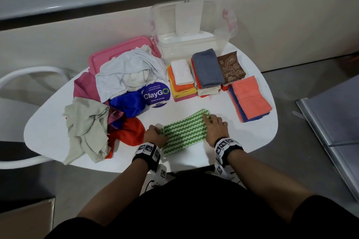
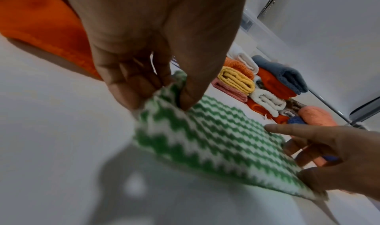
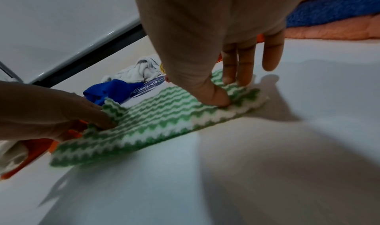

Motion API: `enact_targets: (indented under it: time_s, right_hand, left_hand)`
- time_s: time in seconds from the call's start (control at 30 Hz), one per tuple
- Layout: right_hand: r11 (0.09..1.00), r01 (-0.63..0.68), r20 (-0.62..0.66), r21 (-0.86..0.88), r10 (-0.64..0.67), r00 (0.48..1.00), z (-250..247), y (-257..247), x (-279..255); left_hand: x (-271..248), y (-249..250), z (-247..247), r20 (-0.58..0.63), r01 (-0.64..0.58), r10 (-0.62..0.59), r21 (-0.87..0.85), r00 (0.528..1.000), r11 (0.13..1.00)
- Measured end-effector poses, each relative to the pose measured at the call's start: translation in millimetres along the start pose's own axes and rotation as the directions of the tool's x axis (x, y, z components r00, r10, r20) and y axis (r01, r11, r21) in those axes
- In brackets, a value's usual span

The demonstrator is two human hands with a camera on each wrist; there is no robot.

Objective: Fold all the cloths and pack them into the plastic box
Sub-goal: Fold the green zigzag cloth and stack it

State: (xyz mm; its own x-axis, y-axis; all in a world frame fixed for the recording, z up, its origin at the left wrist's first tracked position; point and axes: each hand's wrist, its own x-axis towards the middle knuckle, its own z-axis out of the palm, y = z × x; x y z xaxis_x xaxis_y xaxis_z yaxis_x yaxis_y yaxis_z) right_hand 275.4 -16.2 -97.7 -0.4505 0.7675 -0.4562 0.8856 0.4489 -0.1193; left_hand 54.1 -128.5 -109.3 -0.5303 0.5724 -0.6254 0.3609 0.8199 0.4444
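A green-and-white zigzag cloth [image 1: 182, 132] [image 2: 216, 139] [image 3: 154, 122] lies in a narrow folded strip near the table's front edge. My left hand [image 1: 155, 134] [image 2: 174, 95] pinches its left end between thumb and fingers. My right hand [image 1: 213, 124] [image 3: 228, 92] presses the right end flat with thumb and straight fingers. The clear plastic box [image 1: 174, 50] stands open at the back of the table. In front of it sit stacks of folded cloths [image 1: 182, 79] [image 2: 236, 80]. A heap of unfolded cloths [image 1: 126, 72] covers the left side.
A pink lid [image 1: 108, 56] lies at the back left under the heap. A round ClayGo sticker [image 1: 157, 94] is on the white table [image 1: 252, 132]. An orange-red cloth [image 1: 128, 130] lies just left of my left hand. A salmon and blue stack [image 1: 248, 99] sits at right.
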Motion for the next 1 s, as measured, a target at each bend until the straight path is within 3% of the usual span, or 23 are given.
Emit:
enact_targets:
  time_s: [0.1,0.23,0.3,0.37,0.43,0.6,0.77,0.9,0.93,1.0]
  right_hand:
    - [0.994,0.104,-0.078,0.035,-0.101,0.992,0.8,-0.8,-3.2]
    - [0.957,0.257,-0.377,0.134,-0.191,0.906,5.6,-20.9,-17.7]
    - [0.909,0.348,-0.288,0.229,-0.278,0.916,5.7,-31.6,-24.4]
    - [0.892,0.368,0.034,0.263,-0.389,0.921,8.7,-38.5,-27.2]
    - [0.909,0.397,0.217,0.125,-0.415,0.883,11.1,-42.7,-30.9]
    - [0.931,0.363,0.14,-0.03,-0.356,0.924,23.2,-44.0,-35.8]
    - [0.93,0.322,-0.064,0.177,-0.316,0.947,29.9,-29.5,-36.7]
    - [0.89,0.197,-0.073,0.411,-0.183,0.98,21.2,-18.2,-43.7]
    - [0.877,0.165,-0.044,0.451,-0.163,0.986,19.6,-13.8,-45.0]
    - [0.844,0.133,-0.005,0.519,-0.152,0.988,16.2,-3.0,-47.3]
  left_hand:
    - [-6.9,-3.6,1.1,0.068,0.008,0.01,-0.262,0.998,0.965]
    - [-10.3,-3.9,-1.7,0.163,0.043,0.026,-0.406,0.986,0.913]
    - [-12.0,0.7,-3.2,0.183,0.099,-0.012,-0.472,0.983,0.876]
    - [-15.7,7.9,-4.1,0.208,0.123,-0.007,-0.55,0.978,0.826]
    - [-18.4,16.2,-4.1,0.221,0.135,-0.002,-0.59,0.975,0.796]
    - [-25.1,37.1,-9.5,0.24,0.157,0.012,-0.672,0.971,0.724]
    - [-29.3,46.3,-14.9,0.268,0.102,0.119,-0.685,0.956,0.721]
    - [-26.8,42.6,-12.8,0.325,-0.022,0.294,-0.637,0.899,0.771]
    - [-24.8,41.5,-11.9,0.317,-0.085,0.32,-0.578,0.893,0.811]
    - [-18.5,37.6,-9.5,0.271,-0.296,0.38,-0.303,0.885,0.906]
